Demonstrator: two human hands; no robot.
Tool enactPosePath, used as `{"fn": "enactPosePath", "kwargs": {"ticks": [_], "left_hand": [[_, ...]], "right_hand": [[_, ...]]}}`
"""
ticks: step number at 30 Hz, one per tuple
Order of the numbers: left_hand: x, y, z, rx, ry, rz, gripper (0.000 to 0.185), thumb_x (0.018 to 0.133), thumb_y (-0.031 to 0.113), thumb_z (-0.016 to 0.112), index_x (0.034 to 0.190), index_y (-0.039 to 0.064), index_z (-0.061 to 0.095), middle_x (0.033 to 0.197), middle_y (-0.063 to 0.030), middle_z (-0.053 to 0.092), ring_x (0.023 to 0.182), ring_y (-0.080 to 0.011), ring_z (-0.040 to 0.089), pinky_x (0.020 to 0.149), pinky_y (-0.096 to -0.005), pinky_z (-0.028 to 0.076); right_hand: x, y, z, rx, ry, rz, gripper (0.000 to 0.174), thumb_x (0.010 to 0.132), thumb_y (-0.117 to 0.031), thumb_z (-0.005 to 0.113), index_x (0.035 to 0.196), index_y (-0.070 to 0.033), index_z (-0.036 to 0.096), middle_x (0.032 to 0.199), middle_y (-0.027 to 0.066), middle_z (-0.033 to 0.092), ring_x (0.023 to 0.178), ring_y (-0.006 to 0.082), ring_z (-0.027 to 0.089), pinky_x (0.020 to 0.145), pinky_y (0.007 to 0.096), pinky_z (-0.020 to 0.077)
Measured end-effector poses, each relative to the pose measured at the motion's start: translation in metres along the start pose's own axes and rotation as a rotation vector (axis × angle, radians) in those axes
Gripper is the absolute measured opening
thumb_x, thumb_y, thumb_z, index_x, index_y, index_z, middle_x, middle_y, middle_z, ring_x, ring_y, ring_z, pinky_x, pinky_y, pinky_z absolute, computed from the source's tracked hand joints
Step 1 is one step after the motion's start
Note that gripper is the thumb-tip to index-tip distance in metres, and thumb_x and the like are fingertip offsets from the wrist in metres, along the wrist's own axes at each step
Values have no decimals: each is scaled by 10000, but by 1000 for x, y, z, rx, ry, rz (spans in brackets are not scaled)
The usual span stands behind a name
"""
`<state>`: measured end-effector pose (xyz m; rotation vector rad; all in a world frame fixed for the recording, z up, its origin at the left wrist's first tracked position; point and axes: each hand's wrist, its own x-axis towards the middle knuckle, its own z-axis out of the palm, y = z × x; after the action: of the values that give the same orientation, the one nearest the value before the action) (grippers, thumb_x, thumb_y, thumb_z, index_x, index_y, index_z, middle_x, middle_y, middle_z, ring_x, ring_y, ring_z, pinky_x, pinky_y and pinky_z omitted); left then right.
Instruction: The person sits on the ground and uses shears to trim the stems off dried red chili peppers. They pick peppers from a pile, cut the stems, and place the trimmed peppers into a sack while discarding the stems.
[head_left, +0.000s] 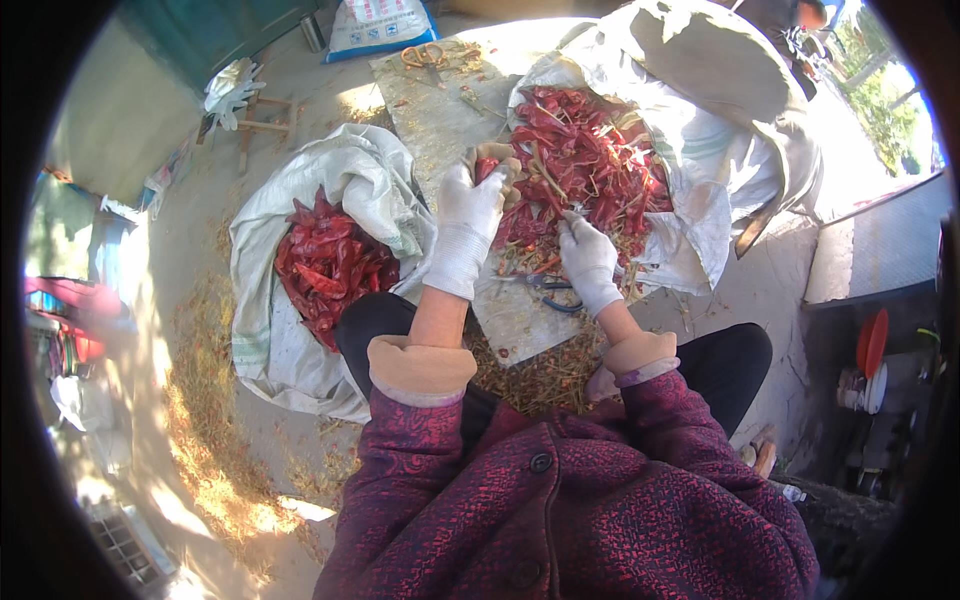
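My left hand (478, 202), in a white knit glove with tan fingers, is closed around a red dried chili pepper (486, 169). To its right my right hand (585, 251), gloved the same way, has its thumb and fingers together at the near edge of a heap of dried red chilies with stems (574, 150); what is between its fingertips cannot be told. Pruning shears (541, 280) with open blades lie beside it on a flat board (517, 322). At the left, a rolled-down white woven sack (255, 315) holds more red chilies (330, 259).
Orange-handled scissors (429, 64) lie at the board's far end. Large white woven sacking (697, 165) surrounds the heap's right side. Beyond stand a small wooden stool (264, 124), a metal cup (311, 34) and a printed sack (382, 26). Cut stems litter the floor. A person (784, 22) is at the far right.
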<state>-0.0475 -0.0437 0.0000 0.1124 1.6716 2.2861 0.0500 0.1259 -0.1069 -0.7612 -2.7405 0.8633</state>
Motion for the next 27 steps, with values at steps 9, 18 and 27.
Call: {"fn": "enactPosePath", "kwargs": {"ticks": [9,18,27], "left_hand": [[-8,-24,25,148,-179,-162,379,919,105,782,1249,13,619,873,-26,694,567,-44,543,512,-214,472],[-6,-25,19,420,-295,-185,388,966,106,679,1329,12,581,818,-10,660,591,-73,568,508,-267,466],[-22,-14,26,586,-649,-232,618,915,271,793,1391,-50,566,1018,-131,726,896,-147,671,804,-331,540]], "right_hand": [[-27,-21,-37,835,-118,-43,382,1040,-188,597,1362,14,623,960,110,755,679,102,636,625,256,517],[-18,-35,-74,884,32,-167,496,990,-213,685,1395,35,544,1191,118,683,1107,177,660,974,311,527],[-13,-37,-96,572,35,-414,225,994,-153,620,1043,47,711,1027,90,684,939,201,646,864,335,517]]}}
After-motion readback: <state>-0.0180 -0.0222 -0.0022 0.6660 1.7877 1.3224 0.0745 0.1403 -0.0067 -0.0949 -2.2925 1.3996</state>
